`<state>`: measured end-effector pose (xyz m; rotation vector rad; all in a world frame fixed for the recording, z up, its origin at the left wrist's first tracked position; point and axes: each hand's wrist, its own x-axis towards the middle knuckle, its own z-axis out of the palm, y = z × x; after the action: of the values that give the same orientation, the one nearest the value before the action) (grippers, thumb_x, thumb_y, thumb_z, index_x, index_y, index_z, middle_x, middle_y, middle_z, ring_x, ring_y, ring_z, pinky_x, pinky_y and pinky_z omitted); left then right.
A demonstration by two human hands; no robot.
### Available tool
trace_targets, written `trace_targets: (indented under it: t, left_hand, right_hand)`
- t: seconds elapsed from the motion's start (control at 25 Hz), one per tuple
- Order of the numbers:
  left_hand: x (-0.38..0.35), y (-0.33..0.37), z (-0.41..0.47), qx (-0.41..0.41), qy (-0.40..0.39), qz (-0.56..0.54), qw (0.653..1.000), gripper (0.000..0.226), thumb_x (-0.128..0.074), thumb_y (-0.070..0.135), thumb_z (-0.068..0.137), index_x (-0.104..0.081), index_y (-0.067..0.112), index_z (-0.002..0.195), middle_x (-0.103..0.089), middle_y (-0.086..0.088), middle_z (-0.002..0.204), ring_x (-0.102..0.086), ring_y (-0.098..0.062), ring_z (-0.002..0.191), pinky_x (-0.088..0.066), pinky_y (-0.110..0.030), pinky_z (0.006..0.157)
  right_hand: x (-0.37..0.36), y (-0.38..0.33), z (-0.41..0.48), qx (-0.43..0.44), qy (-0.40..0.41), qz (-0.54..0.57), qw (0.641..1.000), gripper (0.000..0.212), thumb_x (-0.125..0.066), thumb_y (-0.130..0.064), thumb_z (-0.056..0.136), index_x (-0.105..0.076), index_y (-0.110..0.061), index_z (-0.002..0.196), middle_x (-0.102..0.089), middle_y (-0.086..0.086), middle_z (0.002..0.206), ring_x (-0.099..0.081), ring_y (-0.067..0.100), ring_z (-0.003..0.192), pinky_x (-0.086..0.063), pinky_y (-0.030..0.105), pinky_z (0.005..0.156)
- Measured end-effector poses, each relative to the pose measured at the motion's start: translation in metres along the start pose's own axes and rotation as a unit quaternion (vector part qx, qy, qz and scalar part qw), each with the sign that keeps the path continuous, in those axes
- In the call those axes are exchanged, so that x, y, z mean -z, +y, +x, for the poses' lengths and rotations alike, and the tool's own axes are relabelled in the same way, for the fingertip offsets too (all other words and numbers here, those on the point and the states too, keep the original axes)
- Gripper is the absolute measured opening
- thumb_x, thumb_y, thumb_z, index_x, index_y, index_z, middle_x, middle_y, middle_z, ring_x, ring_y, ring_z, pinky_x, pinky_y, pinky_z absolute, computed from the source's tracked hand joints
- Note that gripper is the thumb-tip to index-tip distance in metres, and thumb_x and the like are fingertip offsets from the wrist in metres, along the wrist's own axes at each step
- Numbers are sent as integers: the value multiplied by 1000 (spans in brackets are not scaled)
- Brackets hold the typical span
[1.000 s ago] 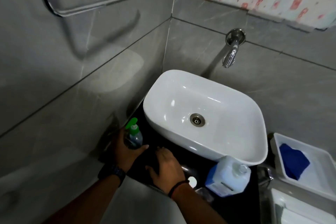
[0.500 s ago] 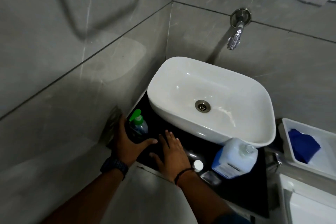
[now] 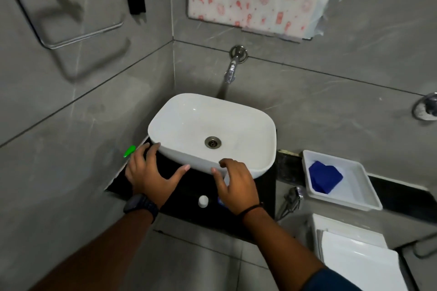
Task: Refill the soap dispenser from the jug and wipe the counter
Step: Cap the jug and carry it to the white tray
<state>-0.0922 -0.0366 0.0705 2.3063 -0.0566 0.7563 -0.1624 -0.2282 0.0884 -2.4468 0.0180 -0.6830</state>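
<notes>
Only the green pump nozzle of the soap dispenser (image 3: 129,151) shows, at the left end of the black counter (image 3: 184,192). My left hand (image 3: 151,173) hovers over the rest of it with fingers spread and fairly straight. My right hand (image 3: 236,185) is above the jug (image 3: 221,201) with fingers loosely curled. Just a sliver of the jug's white and blue shows under that palm, so any contact is hidden. A small white cap (image 3: 203,201) lies on the counter between my hands. A blue cloth (image 3: 325,177) sits in a white tray (image 3: 369,198) to the right.
A white basin (image 3: 212,118) fills the back of the counter under a wall tap (image 3: 230,73). Grey tiled walls close in on the left and behind. A chrome spray handle (image 3: 289,198) hangs right of the counter, and a white cistern lid (image 3: 354,257) is at lower right.
My left hand has let go of the dispenser and opened above it. My right hand has shifted right, over the jug. The camera has tilted up.
</notes>
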Motion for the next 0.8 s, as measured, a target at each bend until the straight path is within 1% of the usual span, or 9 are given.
trace_targets:
  t: [0.12,0.2,0.32,0.4,0.44,0.52,0.64,0.72,0.8]
  left_hand:
    - [-19,12,-20,-41,-68,-14,997,68,-65,68,58,-62,18,103,-61,-9,107,-55,-32,101,-44,-45,82]
    - [-38,13,-31,-39,-159,-37,986,57,-73,57,59,-66,14,97,-64,-10,100,-60,-33,92,-50,-42,77]
    - [-68,8,-44,-8,-328,-34,944,54,-81,38,64,-64,16,110,-60,-7,112,-58,-26,102,-48,-33,84]
    - [-87,0,-54,-22,-420,-5,907,59,-79,37,68,-58,17,119,-56,-5,121,-54,-23,108,-46,-31,90]
    - [-95,-4,-58,-36,-452,17,891,58,-78,37,67,-58,18,118,-56,-5,121,-54,-23,108,-46,-32,90]
    - [-108,-11,-64,-74,-488,71,867,52,-78,38,65,-60,19,110,-56,-5,118,-54,-26,106,-48,-33,86]
    - [-121,-21,-70,-118,-500,97,853,35,-73,31,73,-63,15,102,-57,-8,118,-55,-28,106,-46,-31,87]
    - [-123,-25,-70,-131,-484,77,862,26,-69,25,78,-65,12,100,-60,-10,114,-57,-26,103,-43,-27,85]
    - [-118,-20,-65,-88,-448,28,889,27,-71,24,77,-65,12,99,-65,-10,107,-60,-24,97,-43,-26,80]
  right_hand:
    - [25,33,-15,-67,13,16,998,33,-56,-43,85,-57,-16,103,-62,1,98,-54,18,93,-42,25,80]
    - [28,57,-24,-134,-20,43,990,44,-67,-41,77,-51,-18,111,-55,-1,107,-51,16,100,-41,24,84]
    - [18,80,-31,-215,-79,108,967,71,-84,-39,58,-46,-25,116,-51,-2,114,-52,12,103,-46,24,85]
    - [6,90,-33,-234,-102,144,956,77,-88,-35,50,-45,-33,114,-53,-5,116,-54,7,104,-46,15,81]
    - [-1,93,-34,-238,-110,153,953,80,-89,-35,48,-45,-37,114,-54,-7,117,-54,2,104,-46,11,79]
    - [-14,99,-34,-248,-109,161,949,82,-90,-35,47,-45,-39,116,-55,-13,118,-53,-1,105,-46,9,79]
    - [-24,106,-32,-264,-106,165,944,78,-88,-34,50,-45,-44,114,-58,-17,113,-56,1,104,-50,16,79]
    - [-25,107,-32,-265,-109,159,945,75,-85,-38,50,-45,-47,113,-61,-17,109,-58,1,100,-50,15,75]
    - [-25,106,-31,-272,-106,144,945,74,-84,-40,49,-47,-46,113,-62,-16,107,-59,2,97,-50,14,73]
